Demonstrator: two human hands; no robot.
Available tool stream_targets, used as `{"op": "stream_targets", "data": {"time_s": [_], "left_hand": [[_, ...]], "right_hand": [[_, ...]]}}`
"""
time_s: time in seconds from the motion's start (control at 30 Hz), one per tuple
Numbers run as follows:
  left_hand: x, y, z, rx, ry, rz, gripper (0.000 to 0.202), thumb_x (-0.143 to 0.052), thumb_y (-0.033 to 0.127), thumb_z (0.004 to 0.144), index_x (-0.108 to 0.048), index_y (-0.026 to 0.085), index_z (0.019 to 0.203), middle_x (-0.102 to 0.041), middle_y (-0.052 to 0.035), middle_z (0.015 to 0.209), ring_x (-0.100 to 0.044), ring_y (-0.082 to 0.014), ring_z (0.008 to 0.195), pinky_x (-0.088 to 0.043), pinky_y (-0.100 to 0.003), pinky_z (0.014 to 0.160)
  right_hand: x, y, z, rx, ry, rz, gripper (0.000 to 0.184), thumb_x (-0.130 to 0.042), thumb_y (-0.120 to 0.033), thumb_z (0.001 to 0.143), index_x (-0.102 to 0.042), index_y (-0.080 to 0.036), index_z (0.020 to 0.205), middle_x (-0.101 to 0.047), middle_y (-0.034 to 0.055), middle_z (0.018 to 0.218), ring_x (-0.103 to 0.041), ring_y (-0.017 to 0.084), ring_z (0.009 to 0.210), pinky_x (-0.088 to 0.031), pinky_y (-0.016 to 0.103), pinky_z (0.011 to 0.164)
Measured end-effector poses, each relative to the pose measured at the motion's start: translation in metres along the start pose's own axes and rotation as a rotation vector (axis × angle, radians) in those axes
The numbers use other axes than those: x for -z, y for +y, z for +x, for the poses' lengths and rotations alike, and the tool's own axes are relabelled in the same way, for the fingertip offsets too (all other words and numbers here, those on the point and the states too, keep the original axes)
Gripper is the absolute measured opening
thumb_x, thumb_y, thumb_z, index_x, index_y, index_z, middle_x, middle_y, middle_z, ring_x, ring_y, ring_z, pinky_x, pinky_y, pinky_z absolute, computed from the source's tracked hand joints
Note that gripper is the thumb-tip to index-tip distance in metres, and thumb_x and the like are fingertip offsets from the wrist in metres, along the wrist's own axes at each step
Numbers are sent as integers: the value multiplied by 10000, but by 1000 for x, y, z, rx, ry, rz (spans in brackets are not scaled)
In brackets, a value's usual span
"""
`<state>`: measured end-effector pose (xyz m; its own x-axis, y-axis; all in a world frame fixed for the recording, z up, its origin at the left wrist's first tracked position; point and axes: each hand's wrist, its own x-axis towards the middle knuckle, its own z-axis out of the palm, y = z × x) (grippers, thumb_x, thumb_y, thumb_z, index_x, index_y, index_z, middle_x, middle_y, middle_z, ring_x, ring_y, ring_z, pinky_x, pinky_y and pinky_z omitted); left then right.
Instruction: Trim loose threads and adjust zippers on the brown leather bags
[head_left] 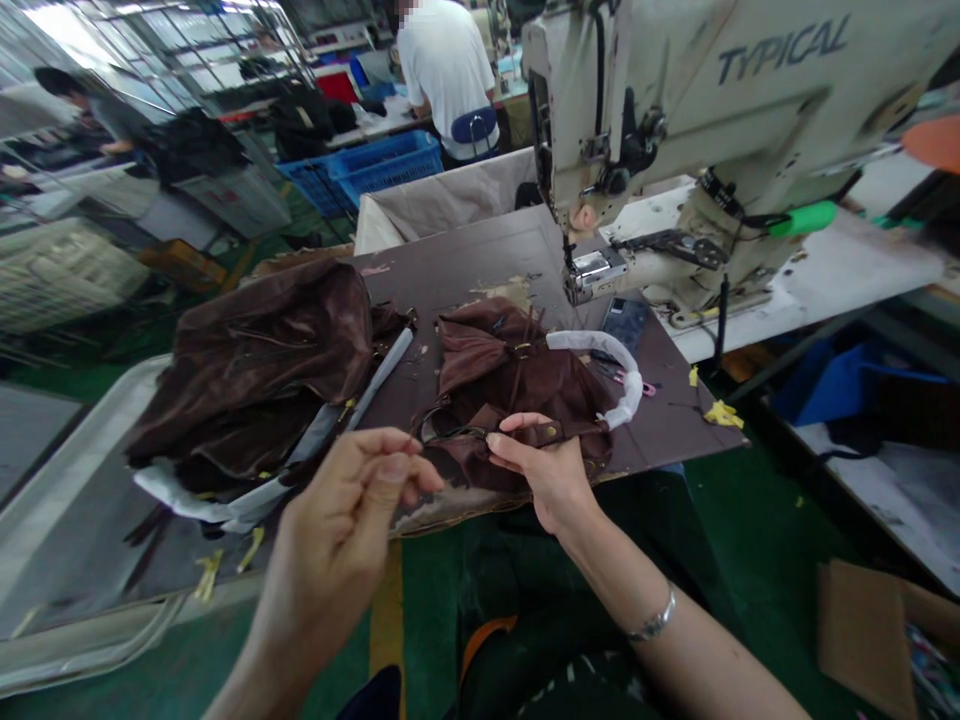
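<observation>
A brown leather bag (pixel 517 370) lies on the dark board, with one handle (pixel 630 375) wrapped in white film. My right hand (pixel 551 475) is closed on a leather strap (pixel 536 433) of that bag, close to a metal ring at the strap's end. Left of it and above the board's near edge, my left hand (pixel 352 520) is in a pinch. Whatever its fingertips may hold is too fine to make out. A second, larger brown leather bag (pixel 262 360) rests on the left, its handle (pixel 187 500) also wrapped.
A sewing machine (pixel 697 130) stands at the back right, its arm reaching over the board (pixel 465 260). Near its base lie a phone (pixel 624 318) and a pink-handled tool (pixel 646 388). Yellow scraps (pixel 721 414) sit by the right corner. Blue crates (pixel 386 165) and a seated person (pixel 446 75) are behind.
</observation>
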<state>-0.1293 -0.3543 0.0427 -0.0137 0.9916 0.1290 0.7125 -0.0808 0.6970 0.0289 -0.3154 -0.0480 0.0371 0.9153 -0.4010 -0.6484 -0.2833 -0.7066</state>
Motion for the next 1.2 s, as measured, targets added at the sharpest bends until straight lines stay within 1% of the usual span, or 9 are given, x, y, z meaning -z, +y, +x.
{"op": "stream_targets", "data": {"time_s": [0.07, 0.17, 0.23, 0.3, 0.5, 0.67, 0.77, 0.9, 1.2], "left_hand": [[-20, -9, -4, 26, -21, 30, 188, -479, 345, 942, -579, 208, 1024, -688, -4, 905, -633, -133, 789, -504, -252, 726], [-42, -19, -7, -106, 77, 174, 134, -535, 273, 916, -643, 226, 979, -672, 4, 953, -626, -131, 866, -472, -239, 778], [-50, -23, -7, -205, 121, 249, 145, -547, 235, 908, -665, 225, 991, -659, -1, 928, -614, -125, 836, -457, -235, 773], [-54, -25, -6, -249, 127, 290, 166, -557, 225, 904, -666, 219, 1029, -659, -3, 881, -610, -121, 788, -454, -233, 760], [-58, -31, -9, -300, 149, 392, 198, -595, 249, 883, -658, 200, 1064, -691, -20, 878, -631, -140, 766, -460, -244, 741], [-56, -34, -14, -341, 116, 492, 242, -567, 218, 890, -640, 200, 1119, -702, -35, 947, -645, -163, 829, -468, -264, 791], [-53, -32, -15, -354, 102, 528, 243, -564, 210, 887, -635, 207, 1119, -706, -16, 959, -649, -152, 811, -465, -258, 761], [-49, -25, -16, -308, 97, 577, 183, -570, 245, 885, -656, 229, 1046, -702, 8, 898, -641, -151, 782, -454, -265, 719], [-43, -18, -18, -325, 46, 563, 174, -553, 226, 887, -662, 216, 1023, -685, 3, 823, -616, -152, 728, -430, -278, 682]], "right_hand": [[0, -1, -1, 3, -13, -15, 249, -823, -169, 570, -650, -146, 747, -598, -30, 660, -611, 114, 647, -583, 274, 647], [1, -1, -3, 6, -16, -44, 255, -825, -180, 584, -656, -142, 771, -598, -25, 680, -607, 110, 651, -574, 261, 646], [1, -2, -4, 3, -18, -51, 260, -827, -191, 590, -656, -138, 779, -602, -19, 696, -614, 115, 664, -574, 265, 654], [1, -3, -5, -2, -25, -50, 265, -827, -199, 595, -655, -138, 787, -608, -14, 708, -623, 122, 676, -576, 271, 662], [2, -4, -6, -6, -29, -51, 260, -823, -200, 611, -659, -142, 805, -627, -5, 737, -637, 127, 703, -578, 262, 670], [3, -3, -6, -20, -32, -53, 255, -814, -198, 627, -661, -141, 823, -631, -3, 751, -645, 129, 714, -582, 270, 689], [3, -3, -6, -31, -18, -53, 260, -816, -194, 618, -661, -141, 820, -632, 0, 757, -647, 134, 716, -584, 272, 687], [2, -3, -7, -33, -10, -54, 246, -811, -178, 612, -663, -142, 805, -630, 0, 755, -647, 136, 715, -588, 282, 692], [0, -4, -9, -19, -15, -58, 229, -800, -169, 626, -660, -143, 805, -628, -6, 749, -640, 121, 701, -584, 268, 692]]}}
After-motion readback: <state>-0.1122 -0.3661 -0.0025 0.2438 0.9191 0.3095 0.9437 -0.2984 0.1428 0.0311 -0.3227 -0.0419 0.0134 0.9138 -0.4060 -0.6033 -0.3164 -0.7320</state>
